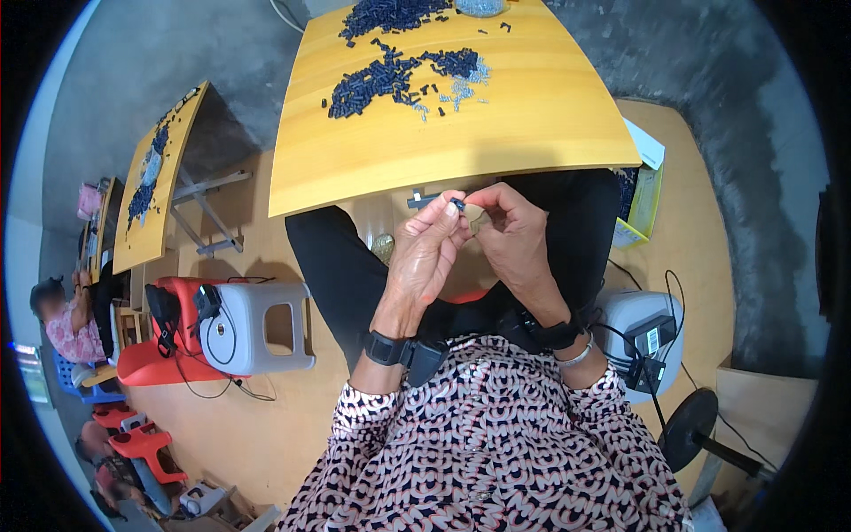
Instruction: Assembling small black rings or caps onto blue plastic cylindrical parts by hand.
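My left hand (pixel 424 253) pinches a small dark plastic piece (pixel 457 204) between thumb and forefinger, just off the near edge of the yellow wooden table (pixel 452 146). Close against it on the right, my right hand (pixel 516 235) has its thumb and fingers pressed together; whatever they hold is too small to make out. On the table lies a spread pile of small black plastic pieces (pixel 368 87). Beside that pile are small silvery metal parts (pixel 461 92). A larger black pile (pixel 386 16) sits at the far edge, next to a clear tub of silvery parts (pixel 480 7).
A dark bracket (pixel 420 199) shows at the table's near edge. On the right, a yellow box (pixel 651 199) and a grey stool (pixel 634 328) with cabled devices stand on the floor. On the left are a grey-white stool (pixel 253 328), a second table (pixel 160 177) and other people.
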{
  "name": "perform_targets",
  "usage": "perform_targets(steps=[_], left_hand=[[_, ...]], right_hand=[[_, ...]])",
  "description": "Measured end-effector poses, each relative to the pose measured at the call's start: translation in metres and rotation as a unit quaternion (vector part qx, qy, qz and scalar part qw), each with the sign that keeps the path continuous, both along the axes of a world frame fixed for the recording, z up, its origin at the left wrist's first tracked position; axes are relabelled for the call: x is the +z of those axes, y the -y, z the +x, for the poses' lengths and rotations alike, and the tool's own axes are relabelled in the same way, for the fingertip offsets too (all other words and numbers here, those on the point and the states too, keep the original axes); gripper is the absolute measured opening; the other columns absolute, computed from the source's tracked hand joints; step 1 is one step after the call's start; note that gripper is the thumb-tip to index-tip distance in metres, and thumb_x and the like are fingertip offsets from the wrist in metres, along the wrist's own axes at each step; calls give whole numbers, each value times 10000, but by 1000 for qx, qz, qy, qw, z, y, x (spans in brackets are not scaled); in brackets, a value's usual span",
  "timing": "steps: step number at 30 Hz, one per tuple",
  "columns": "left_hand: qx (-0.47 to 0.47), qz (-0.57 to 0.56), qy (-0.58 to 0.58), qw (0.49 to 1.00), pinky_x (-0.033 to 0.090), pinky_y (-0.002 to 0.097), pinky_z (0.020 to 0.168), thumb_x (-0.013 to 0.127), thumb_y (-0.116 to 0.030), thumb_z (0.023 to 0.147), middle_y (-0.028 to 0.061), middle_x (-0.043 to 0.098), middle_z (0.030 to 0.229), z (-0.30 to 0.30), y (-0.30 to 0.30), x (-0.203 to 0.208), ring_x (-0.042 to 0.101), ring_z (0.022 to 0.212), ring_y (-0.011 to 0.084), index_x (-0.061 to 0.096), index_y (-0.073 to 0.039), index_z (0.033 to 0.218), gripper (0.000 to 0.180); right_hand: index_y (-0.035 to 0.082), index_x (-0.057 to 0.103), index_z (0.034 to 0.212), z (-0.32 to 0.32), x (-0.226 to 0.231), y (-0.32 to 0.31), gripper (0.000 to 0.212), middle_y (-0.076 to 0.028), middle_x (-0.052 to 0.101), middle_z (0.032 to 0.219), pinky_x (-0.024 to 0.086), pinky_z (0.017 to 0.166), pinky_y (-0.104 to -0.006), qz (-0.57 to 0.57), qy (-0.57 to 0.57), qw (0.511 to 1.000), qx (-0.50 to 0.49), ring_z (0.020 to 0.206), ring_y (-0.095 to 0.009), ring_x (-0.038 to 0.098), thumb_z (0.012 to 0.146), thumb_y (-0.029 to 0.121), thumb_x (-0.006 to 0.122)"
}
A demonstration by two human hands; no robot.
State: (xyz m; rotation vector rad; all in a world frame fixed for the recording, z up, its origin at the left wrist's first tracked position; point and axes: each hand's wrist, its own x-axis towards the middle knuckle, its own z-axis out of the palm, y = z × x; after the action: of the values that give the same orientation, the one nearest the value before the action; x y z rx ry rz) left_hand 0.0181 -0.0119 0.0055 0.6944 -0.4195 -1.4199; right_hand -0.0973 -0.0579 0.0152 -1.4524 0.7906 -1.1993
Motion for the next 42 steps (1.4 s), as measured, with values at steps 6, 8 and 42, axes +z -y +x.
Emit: perform_targets(steps=[6,8,42], left_hand=[[23,39,-10,999,472,228,773,554,-88,888,26,600,911,5,5,-4,566,804,86,562,1,1098,228],[26,36,-36,998,488,247,783,534,-59,887,69,600,936,12,5,-11,569,838,120,551,18,1087,215],[43,29,-181,982,528,263,761,526,-33,882,138,579,1032,34,1,-17,592,855,185,503,-14,1079,199]], right_hand=[[-25,608,853,2,-8,16,88,-77,612,682,463,556,-236,-50,-74,996,17,607,-90,573,776,16,603],[-22,618,846,4,-5,23,91,-82,621,679,462,555,-246,-42,-80,995,41,599,-97,574,775,34,604],[-51,613,793,64,-12,149,198,-242,600,848,465,724,-437,-266,-371,888,-62,812,-380,585,767,135,550]])
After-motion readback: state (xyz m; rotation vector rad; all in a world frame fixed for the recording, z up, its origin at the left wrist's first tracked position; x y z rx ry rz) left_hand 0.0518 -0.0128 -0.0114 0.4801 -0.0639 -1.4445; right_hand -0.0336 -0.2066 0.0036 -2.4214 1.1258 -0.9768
